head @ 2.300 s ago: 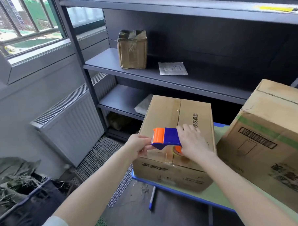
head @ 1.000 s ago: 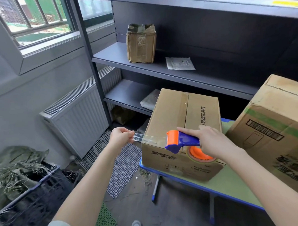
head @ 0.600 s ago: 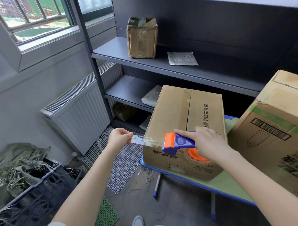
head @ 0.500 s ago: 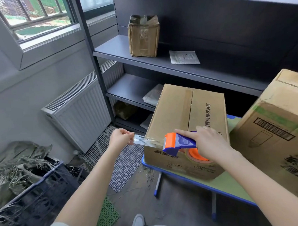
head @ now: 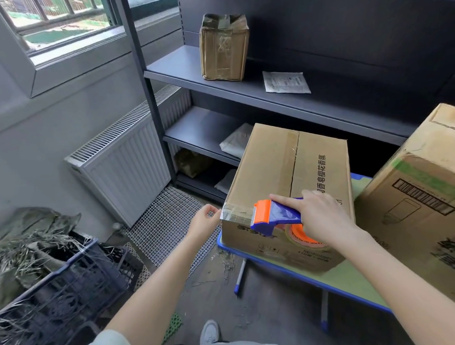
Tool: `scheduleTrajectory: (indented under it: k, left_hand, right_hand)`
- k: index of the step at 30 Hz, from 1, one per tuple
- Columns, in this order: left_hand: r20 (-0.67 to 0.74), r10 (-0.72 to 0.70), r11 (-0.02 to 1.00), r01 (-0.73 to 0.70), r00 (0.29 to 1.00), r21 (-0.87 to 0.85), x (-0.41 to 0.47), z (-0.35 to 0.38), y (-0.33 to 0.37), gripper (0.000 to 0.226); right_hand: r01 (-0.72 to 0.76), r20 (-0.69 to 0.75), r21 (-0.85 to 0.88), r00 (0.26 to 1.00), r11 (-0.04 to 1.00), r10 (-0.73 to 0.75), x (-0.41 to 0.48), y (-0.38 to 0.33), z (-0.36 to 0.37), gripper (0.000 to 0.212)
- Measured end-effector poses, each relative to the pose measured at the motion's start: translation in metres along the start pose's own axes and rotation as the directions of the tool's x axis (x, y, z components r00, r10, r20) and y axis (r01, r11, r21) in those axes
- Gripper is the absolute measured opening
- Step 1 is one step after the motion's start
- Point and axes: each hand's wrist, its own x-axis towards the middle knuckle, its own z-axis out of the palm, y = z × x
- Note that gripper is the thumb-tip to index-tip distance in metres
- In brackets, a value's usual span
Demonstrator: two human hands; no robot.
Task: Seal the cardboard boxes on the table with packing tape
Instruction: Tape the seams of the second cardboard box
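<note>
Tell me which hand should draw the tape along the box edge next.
Right hand: it grips the tape dispenser on the box. Left hand pins the tape end at the corner.

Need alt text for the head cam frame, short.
Right hand holds an orange-and-blue tape dispenser against the near top edge of a cardboard box on a green table, while the left hand pinches the clear tape end at the box's left corner.

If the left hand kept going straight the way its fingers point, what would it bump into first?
Most likely the left hand would meet the near left corner of the cardboard box, where the strip of clear tape wraps the edge. Its fingertips look almost on that corner, though depth is hard to judge.
</note>
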Motion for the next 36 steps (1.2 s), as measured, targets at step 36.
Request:
scheduleTrajectory:
  k: [36]
  left_hand:
    - [-0.295, 0.247, 0.965, -0.206, 0.923, 0.165, -0.001, 0.014, 0.051, 0.034]
  right_hand:
    - [0.078, 0.003, -0.011, 0.997, 0.997, -0.078, -0.002, 0.031, -0.02, 0.063]
